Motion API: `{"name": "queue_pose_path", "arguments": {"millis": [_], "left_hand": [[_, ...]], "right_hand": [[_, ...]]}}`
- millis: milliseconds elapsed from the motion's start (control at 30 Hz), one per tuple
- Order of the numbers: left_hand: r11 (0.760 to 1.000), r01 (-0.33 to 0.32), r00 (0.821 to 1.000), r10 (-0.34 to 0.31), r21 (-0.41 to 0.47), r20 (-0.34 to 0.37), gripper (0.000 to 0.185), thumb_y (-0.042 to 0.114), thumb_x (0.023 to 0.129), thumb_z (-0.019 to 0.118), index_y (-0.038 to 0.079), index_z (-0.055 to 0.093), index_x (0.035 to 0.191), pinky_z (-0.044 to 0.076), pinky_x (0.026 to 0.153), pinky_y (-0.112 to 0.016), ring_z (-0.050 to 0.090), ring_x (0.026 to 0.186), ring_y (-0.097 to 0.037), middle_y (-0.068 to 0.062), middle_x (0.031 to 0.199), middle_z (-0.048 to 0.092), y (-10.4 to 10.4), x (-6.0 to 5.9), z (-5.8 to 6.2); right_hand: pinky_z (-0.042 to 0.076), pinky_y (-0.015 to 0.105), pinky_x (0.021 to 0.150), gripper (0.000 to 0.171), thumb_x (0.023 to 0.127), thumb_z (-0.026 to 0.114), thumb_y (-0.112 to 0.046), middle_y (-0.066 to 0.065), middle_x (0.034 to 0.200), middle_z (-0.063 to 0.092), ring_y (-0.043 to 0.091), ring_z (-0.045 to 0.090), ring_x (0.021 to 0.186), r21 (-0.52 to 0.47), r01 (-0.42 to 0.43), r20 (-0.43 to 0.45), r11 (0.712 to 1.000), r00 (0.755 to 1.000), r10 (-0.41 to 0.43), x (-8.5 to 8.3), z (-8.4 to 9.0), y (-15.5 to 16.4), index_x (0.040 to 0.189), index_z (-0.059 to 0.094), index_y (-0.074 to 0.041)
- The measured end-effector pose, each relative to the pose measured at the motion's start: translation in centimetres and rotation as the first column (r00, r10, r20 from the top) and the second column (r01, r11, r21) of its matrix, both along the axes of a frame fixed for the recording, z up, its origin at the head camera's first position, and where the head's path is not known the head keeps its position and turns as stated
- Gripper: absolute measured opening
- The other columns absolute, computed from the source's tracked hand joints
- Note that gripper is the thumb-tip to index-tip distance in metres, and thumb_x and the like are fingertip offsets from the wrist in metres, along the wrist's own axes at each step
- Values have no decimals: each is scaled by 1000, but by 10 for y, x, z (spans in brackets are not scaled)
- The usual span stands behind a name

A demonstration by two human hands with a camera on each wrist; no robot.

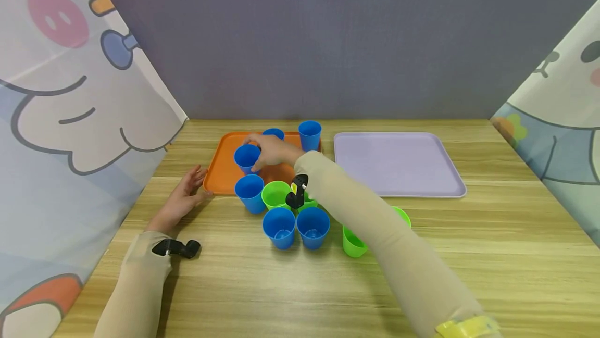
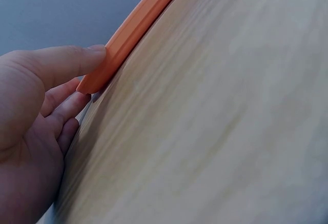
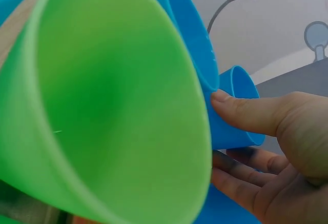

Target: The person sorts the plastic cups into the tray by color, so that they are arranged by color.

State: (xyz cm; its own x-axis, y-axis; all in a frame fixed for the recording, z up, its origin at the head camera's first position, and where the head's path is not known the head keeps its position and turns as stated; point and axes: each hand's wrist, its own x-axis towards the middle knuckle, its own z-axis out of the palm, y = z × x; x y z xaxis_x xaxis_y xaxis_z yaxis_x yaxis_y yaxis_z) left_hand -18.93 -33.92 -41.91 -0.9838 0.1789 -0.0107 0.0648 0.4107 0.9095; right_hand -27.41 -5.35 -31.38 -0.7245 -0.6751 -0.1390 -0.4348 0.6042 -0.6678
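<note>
My right hand reaches across to the orange tray and grips a blue cup standing on it. In the right wrist view the thumb and fingers pinch that blue cup by its side. My left hand lies flat on the table at the tray's near left corner. Its thumb presses the orange tray's rim, and the fingers are relaxed. Two more blue cups stand at the tray's far edge.
In front of the tray stand three blue cups and green cups; one green cup fills the right wrist view. A lilac tray lies to the right. Printed curtains flank the wooden table.
</note>
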Motion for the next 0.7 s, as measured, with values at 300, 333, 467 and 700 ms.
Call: {"name": "queue_pose_path", "arguments": {"millis": [300,333,467,700], "left_hand": [[1000,-12,1000,12,2,2,90,1,96,63,0,-3,158,24,116,-51,19,146,-44,-25,161,16,0,0,1],[1000,-14,1000,13,3,1,90,1,96,63,0,-3,158,25,116,-48,20,145,-44,-25,161,16,0,0,0],[1000,-16,1000,16,4,-4,89,0,96,62,-1,-2,158,27,117,-42,20,146,-44,-25,161,17,-1,0,-1],[1000,-13,1000,13,8,-3,89,1,97,63,0,-2,158,23,116,-51,20,146,-44,-25,161,17,-1,0,-1]], "right_hand": [[45,43,105,68,89,78,-18,10,146,50,28,50,129,26,16,-16,1000,1000,-15,1,-4,-4,148,44,-16],[44,43,106,69,89,77,-19,9,148,49,27,49,130,31,16,-18,999,1000,-15,1,-4,-5,149,43,-16],[41,43,109,71,92,74,-24,7,152,45,26,46,134,59,12,-26,998,1000,-10,2,-4,-7,153,39,-15],[40,42,110,71,94,70,-29,6,153,44,24,45,135,97,8,-45,995,999,-4,3,-3,-10,155,36,-14]]}}
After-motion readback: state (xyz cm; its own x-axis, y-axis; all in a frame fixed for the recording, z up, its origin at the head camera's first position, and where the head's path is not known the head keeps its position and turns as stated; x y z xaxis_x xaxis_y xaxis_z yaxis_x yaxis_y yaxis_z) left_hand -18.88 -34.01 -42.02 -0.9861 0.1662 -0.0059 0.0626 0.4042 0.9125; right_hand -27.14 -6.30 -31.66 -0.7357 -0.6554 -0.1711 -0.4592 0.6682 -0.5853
